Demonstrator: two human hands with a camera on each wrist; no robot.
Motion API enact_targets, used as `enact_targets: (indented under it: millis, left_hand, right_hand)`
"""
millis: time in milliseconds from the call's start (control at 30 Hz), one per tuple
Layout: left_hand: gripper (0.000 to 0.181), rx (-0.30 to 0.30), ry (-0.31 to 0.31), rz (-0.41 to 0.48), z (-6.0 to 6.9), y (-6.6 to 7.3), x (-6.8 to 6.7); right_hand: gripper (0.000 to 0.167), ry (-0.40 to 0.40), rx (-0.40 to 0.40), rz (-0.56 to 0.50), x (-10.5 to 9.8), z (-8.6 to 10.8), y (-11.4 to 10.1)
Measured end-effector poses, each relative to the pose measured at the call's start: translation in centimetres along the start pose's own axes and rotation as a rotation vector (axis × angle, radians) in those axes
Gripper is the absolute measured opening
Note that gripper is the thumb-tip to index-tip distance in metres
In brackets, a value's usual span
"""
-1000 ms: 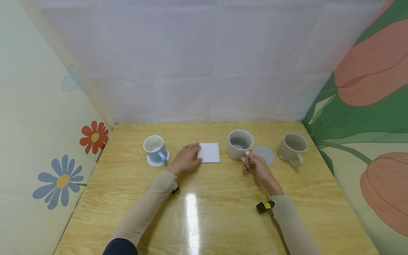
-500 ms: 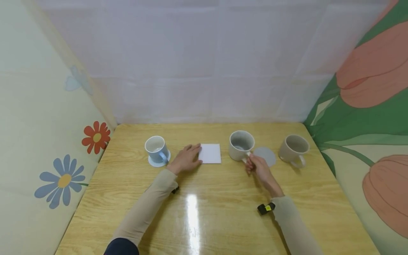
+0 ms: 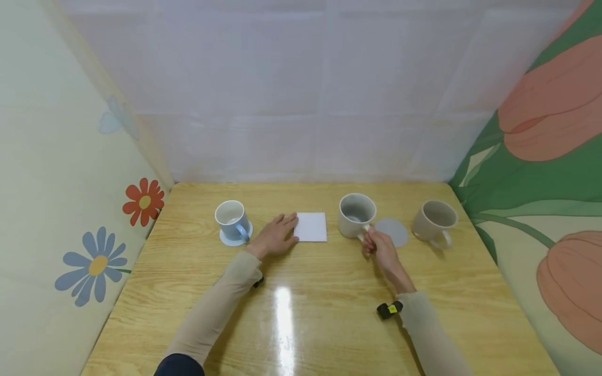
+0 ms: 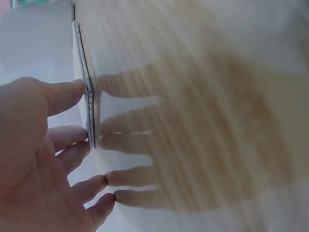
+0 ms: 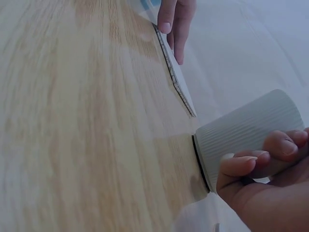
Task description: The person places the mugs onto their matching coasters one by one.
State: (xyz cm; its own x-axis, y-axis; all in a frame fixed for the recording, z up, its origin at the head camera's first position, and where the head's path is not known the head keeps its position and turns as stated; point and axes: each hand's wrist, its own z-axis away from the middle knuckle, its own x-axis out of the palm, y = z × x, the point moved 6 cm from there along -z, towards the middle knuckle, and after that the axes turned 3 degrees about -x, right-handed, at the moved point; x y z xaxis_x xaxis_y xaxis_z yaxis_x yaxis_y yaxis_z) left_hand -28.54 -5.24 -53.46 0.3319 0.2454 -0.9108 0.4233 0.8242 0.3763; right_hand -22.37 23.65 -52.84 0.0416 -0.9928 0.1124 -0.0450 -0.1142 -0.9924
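Observation:
My left hand (image 3: 274, 236) rests on the table at the left edge of a white square coaster (image 3: 311, 227). Its fingers are fairly straight; in the left wrist view the thumb and fingertips touch the coaster's edge (image 4: 90, 104). With curled fingers, my right hand (image 3: 383, 248) holds the handle of a pale ribbed mug (image 3: 350, 227), upright and right of the square coaster. In the right wrist view the mug's base (image 5: 202, 162) is at the table surface; whether it fully touches is unclear. A round grey coaster (image 3: 392, 232) lies just right of this hand.
On the left, a blue mug (image 3: 233, 227) stands on a round light-blue coaster (image 3: 230, 241). A beige mug (image 3: 430, 224) is on the right of the wooden table (image 3: 329, 313), its handle toward the front. A white cloth (image 3: 310, 104) hangs behind the table.
The whole head view has shifted slightly. Both hands, the mugs and the coasters keep their places relative to each other.

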Motion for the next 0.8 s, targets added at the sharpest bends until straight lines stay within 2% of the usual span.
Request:
enact_targets:
  millis: [167,267,800]
  left_hand:
    - [0.064,0.017,0.068,0.061,0.21,0.08,-0.06]
    - [0.063,0.009,0.083,0.065,0.32,-0.02,0.1]
    - [0.062,-0.019,0.089,0.063,0.32,-0.18,0.12]
  right_hand:
    - [0.043,0.009,-0.017,0.003,0.15,-0.05,-0.15]
    - [0.043,0.017,-0.02,0.008,0.19,0.07,-0.17]
    - [0.042,0.029,-0.013,-0.04,0.57,0.51,-0.86]
